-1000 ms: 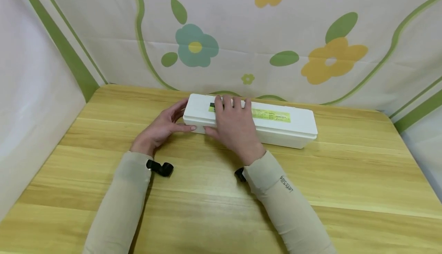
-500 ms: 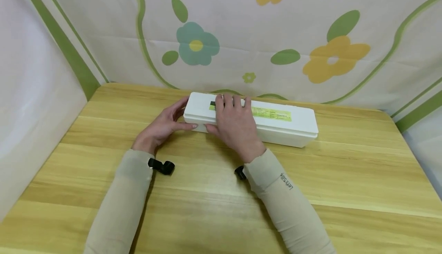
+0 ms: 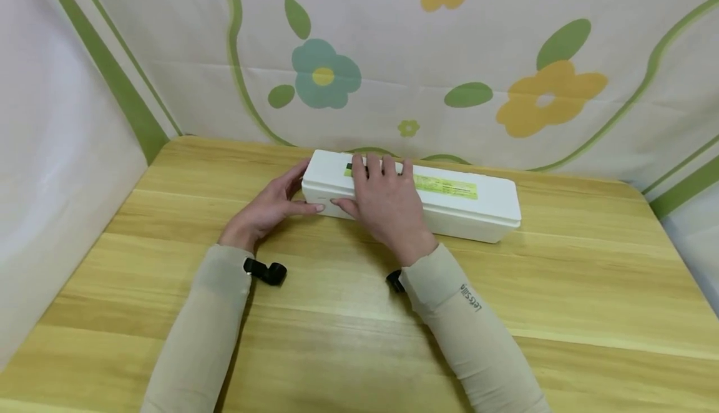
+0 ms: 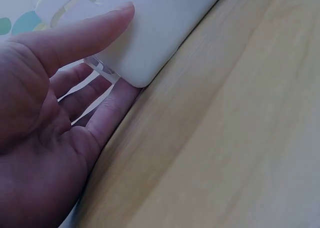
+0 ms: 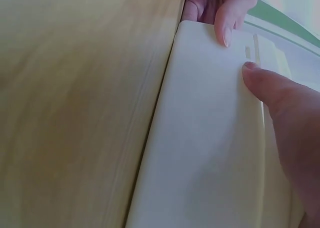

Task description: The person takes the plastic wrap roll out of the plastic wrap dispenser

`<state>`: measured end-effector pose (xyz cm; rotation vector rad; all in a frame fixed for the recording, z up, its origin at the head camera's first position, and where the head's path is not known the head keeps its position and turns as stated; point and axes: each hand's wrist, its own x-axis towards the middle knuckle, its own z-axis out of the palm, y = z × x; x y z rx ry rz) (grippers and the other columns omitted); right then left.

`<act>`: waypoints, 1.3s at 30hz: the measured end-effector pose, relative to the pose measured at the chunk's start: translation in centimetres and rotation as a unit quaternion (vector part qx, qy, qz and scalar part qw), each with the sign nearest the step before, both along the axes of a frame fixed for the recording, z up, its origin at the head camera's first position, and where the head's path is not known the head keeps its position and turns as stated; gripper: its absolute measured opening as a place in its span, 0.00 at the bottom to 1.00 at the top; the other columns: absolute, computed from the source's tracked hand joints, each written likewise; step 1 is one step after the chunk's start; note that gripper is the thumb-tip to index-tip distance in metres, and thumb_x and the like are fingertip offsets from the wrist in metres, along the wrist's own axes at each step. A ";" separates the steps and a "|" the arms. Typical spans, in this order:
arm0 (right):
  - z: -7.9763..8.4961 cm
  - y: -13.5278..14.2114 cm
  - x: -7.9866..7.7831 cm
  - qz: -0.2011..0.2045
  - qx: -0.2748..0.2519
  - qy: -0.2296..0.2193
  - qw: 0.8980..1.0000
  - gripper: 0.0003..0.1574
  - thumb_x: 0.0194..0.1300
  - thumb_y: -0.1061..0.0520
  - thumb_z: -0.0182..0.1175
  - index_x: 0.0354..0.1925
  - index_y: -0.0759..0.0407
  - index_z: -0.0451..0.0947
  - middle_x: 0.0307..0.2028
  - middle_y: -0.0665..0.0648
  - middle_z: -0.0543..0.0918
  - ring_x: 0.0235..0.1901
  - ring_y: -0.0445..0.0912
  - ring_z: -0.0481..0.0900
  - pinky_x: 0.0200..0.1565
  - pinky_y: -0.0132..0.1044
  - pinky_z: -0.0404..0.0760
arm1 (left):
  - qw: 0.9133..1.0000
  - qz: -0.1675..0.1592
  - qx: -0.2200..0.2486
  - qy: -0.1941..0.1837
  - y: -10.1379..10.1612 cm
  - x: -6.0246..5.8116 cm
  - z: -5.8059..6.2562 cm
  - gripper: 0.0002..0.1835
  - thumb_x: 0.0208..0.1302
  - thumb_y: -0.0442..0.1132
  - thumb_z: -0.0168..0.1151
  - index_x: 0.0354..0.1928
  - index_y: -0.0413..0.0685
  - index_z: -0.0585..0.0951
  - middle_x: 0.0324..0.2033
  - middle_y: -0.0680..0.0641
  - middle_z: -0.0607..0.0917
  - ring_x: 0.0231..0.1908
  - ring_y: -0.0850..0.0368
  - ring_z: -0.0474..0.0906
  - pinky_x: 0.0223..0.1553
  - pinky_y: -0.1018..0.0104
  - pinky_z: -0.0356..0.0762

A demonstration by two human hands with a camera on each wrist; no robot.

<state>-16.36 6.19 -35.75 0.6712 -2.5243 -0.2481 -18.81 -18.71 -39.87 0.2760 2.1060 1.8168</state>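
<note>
A long white lidded box with a yellow-green label on its lid lies near the table's back edge. My left hand grips its left end, thumb on the front wall and the other fingers round the end, seen in the left wrist view. Draped across the lid left of the middle, my right hand covers part of the label. Its fingers lie on top and its thumb presses the front just under the lid's edge. A small slot shows beside that thumb in the right wrist view.
The wooden table spreads in front of the box and to both sides. A white curtain with printed flowers hangs right behind the back edge. Black wrist cameras are strapped at the sleeves.
The right thumb has slid slightly up the box's front, and a small slot mark now shows beside it. Both hands stay on the box, which keeps its place.
</note>
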 end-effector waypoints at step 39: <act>1.2 0.2 -0.2 -0.006 -0.080 -0.102 0.992 0.55 0.70 0.16 0.54 0.79 0.46 0.67 0.68 0.62 0.78 0.67 0.62 0.77 0.66 0.63 0.74 | 1.000 0.000 -0.023 0.002 -0.1 -0.1 -0.1 0.55 0.64 0.34 0.79 0.86 0.71 0.59 0.82 0.54 0.64 0.82 0.51 0.57 0.81 0.44 0.57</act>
